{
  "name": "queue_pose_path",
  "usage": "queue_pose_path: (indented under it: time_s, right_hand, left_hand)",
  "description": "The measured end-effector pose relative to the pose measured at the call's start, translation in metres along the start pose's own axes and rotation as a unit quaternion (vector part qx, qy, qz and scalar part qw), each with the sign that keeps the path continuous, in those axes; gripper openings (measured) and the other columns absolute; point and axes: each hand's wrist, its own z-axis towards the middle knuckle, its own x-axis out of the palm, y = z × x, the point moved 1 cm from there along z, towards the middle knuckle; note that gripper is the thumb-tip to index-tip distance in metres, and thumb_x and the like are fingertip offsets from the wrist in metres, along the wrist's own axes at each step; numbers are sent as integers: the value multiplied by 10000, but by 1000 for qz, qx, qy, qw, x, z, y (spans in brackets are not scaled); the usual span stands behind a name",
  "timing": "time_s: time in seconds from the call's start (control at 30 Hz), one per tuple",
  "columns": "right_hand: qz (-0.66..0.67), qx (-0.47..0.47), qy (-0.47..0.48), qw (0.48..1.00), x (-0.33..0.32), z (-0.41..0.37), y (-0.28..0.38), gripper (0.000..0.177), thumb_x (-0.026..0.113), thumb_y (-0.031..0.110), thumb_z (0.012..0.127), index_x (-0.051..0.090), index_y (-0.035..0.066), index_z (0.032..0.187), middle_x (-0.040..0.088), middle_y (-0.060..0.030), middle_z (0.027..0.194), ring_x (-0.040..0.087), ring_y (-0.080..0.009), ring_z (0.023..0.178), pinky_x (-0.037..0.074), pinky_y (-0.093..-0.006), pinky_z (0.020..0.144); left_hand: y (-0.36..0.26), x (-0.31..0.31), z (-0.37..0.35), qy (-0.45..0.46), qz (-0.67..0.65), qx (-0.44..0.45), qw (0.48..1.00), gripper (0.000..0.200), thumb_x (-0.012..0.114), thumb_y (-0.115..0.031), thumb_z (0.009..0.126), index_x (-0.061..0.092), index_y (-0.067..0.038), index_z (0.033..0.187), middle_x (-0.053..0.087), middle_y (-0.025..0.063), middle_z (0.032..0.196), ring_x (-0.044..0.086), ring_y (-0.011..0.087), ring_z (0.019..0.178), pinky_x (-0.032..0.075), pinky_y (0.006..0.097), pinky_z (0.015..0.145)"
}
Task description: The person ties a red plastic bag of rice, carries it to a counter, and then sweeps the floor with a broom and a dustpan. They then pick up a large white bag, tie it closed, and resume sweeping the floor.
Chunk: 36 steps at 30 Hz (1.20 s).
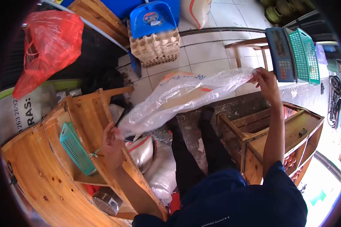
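A whitish, shiny plastic sack (pixel 216 85) with blue and orange print is stretched out in front of my legs, its mouth spread into a long opening. My left hand (pixel 112 142) pinches one end of the rim, above the wooden shelf unit on the left. At the other end, my right hand (pixel 266 82) grips the rim between thumb and fingers, close to the blue digital scale (pixel 280 55). The sack's lower part is hidden behind its rim.
Stacked egg trays (pixel 155 47) hold a blue dustpan (pixel 153 19). A wooden cabinet (pixel 272 136) with eggs stands right; a wooden shelf unit (pixel 49 170) with a green basket (pixel 75 149) stands left. Filled sacks (pixel 161 166) lie by my legs. A red plastic bag (pixel 53 45) hangs upper left.
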Motion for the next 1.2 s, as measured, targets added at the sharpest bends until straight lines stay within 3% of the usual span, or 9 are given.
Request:
queue_pose_path:
  time_s: [0.07, 0.3, 0.4, 0.47, 0.53, 0.63, 0.73, 1.03, 1.2]
  right_hand:
    - [-44, -104, -91, 989, 3, 3, -15, 188, 547, 54, 831, 540, -5, 1009, 572, -81, 759, 554, -155, 781, 440, -266, 710]
    - [61, -21, -110, 992, 17, 19, -27, 164, 483, 139, 893, 476, 13, 788, 462, 9, 610, 404, -54, 570, 356, -237, 509]
    - [48, 106, -89, 989, 13, 17, -36, 158, 507, 166, 875, 521, 15, 920, 510, -13, 645, 455, -76, 600, 381, -262, 500]
    - [71, 42, -95, 992, 24, 17, -68, 292, 547, 215, 855, 520, 27, 1076, 566, -59, 816, 517, -117, 749, 460, -303, 565]
    - [265, -41, -78, 960, 46, 13, -100, 300, 525, 122, 833, 503, 40, 1120, 554, -60, 985, 519, -144, 871, 460, -286, 699]
    - [733, 206, -16, 648, 73, 30, -118, 82, 504, 38, 805, 520, 26, 884, 578, -52, 812, 588, -192, 769, 502, -313, 727]
    - [829, 112, -2, 548, 78, 22, -106, 105, 482, 33, 819, 526, 1, 909, 588, -74, 806, 592, -189, 763, 501, -307, 716]
    - [118, 72, 28, 990, 67, 56, -156, 160, 471, 84, 845, 568, -17, 921, 602, -89, 711, 603, -174, 611, 512, -298, 537]
    - [237, 133, -13, 962, 50, 58, -120, 114, 476, 81, 834, 526, 47, 930, 550, -43, 624, 516, -119, 494, 413, -261, 384]
  left_hand:
    - [28, -22, 13, 6, 293, 72, 953, 410, 603, -78, 760, 465, 2, 1138, 458, 57, 1143, 495, 177, 1041, 374, 270, 926]
    - [30, 29, 13, 208, 125, 15, 970, 772, 777, -63, 523, 416, -34, 1205, 385, 88, 1206, 369, 215, 1181, 301, 331, 977]
    - [30, 42, 9, 131, 208, 225, 943, 304, 733, -29, 626, 564, -20, 879, 538, 50, 889, 524, 170, 911, 404, 295, 852]
    - [81, 37, -13, -199, 32, -138, 970, 146, 648, -120, 779, 534, -38, 738, 500, -18, 682, 482, 88, 637, 443, 262, 601]
    - [82, 40, -2, -236, 123, -85, 960, 280, 501, -297, 889, 526, -68, 730, 448, -40, 639, 404, 55, 568, 382, 250, 492]
    - [118, 39, 25, -152, -185, -79, 968, 241, 458, -185, 892, 523, -19, 1054, 597, 63, 953, 582, 156, 860, 470, 284, 748]
    - [114, 36, 27, -146, -303, -93, 937, 216, 457, -104, 865, 509, -11, 1053, 577, 93, 1007, 558, 213, 968, 462, 350, 827]
    - [101, 32, 30, -40, -263, -90, 960, 145, 457, 20, 783, 514, -39, 902, 575, 86, 957, 563, 196, 915, 469, 302, 765]
    - [127, 32, 46, -233, 13, -29, 972, 66, 555, -22, 786, 500, -42, 816, 556, 32, 823, 531, 100, 734, 434, 236, 652]
